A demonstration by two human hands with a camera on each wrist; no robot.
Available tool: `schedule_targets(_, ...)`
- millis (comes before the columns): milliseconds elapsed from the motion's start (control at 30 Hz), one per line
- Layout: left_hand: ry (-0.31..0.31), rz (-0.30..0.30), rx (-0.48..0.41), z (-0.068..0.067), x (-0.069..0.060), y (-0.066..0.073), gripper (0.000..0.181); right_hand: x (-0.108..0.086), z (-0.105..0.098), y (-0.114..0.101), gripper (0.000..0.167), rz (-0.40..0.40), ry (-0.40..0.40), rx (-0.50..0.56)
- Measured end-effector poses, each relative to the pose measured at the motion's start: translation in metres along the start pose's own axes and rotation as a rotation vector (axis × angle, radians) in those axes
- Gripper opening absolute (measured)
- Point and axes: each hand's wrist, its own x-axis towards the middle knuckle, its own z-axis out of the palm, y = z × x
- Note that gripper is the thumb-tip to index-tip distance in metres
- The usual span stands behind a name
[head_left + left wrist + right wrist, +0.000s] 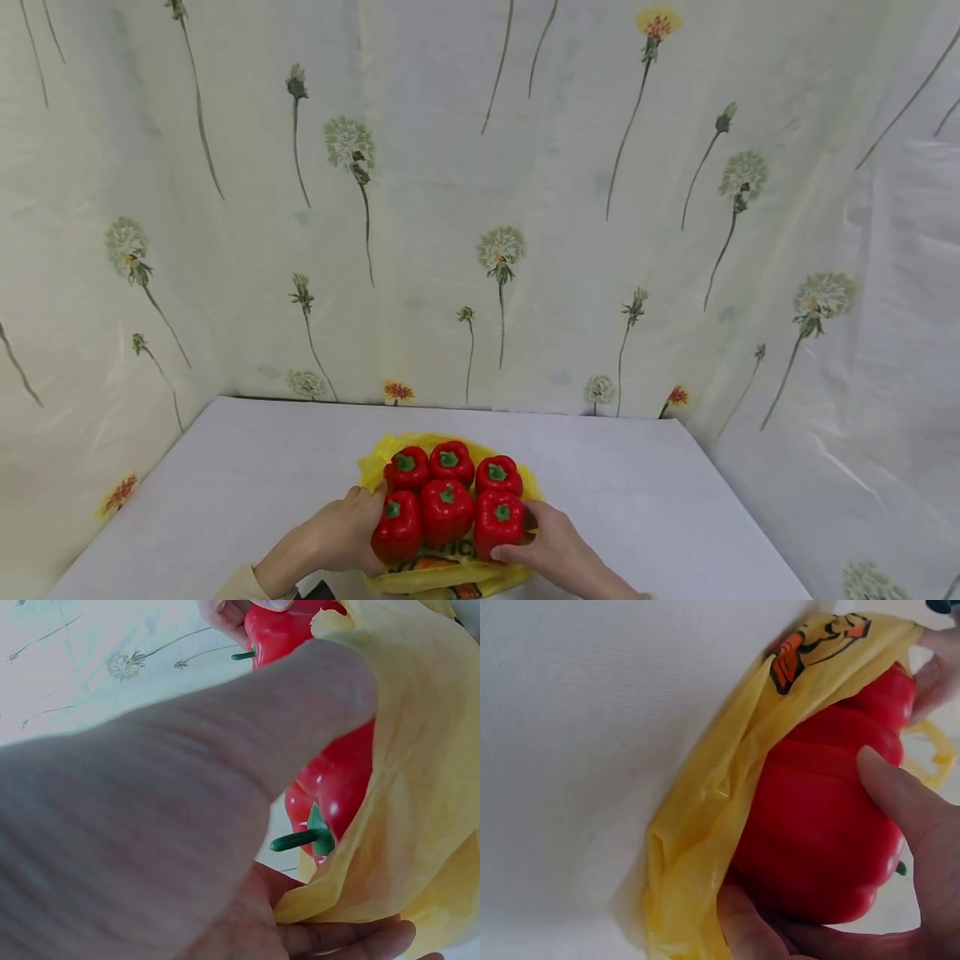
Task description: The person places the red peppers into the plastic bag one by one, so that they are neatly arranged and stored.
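Several red bell peppers (447,510) with green stems stand in two rows in an opened yellow plastic bag (480,575) on the table. My left hand (351,527) is at the left of the group, against the front-left bell pepper (398,527). In the left wrist view its thumb reaches to the bag's edge (420,765), and its fingers lie against the outside of the bag. My right hand (558,546) grips the front-right bell pepper (817,817), thumb on its near side and fingers round its far side, partly hidden.
The white tabletop (285,450) extends around the bag on both sides and behind. A plastic sheet (420,208) printed with dandelions hangs behind the table and along its sides.
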Motion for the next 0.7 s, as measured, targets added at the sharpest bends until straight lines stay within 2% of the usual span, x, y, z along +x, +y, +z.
schedule_targets(233, 0.010, -0.023, 0.005, -0.003, -0.001, 0.003, 0.109, -0.003, -0.011, 0.000, 0.085, 0.021, -0.039, -0.003)
schedule_targets(500, 0.024, -0.107, 0.047, -0.007, 0.000, 0.003, 0.093, -0.019, -0.029, -0.004, 0.090, 0.045, -0.029, -0.059)
schedule_targets(600, 0.011, -0.118, 0.031, -0.015, -0.005, 0.005, 0.085, -0.025, -0.042, -0.010, 0.088, 0.020, -0.002, -0.073)
schedule_targets(700, 0.010, -0.119, 0.019, -0.027, -0.015, 0.008, 0.079, -0.028, -0.057, -0.018, 0.086, 0.012, 0.074, -0.116)
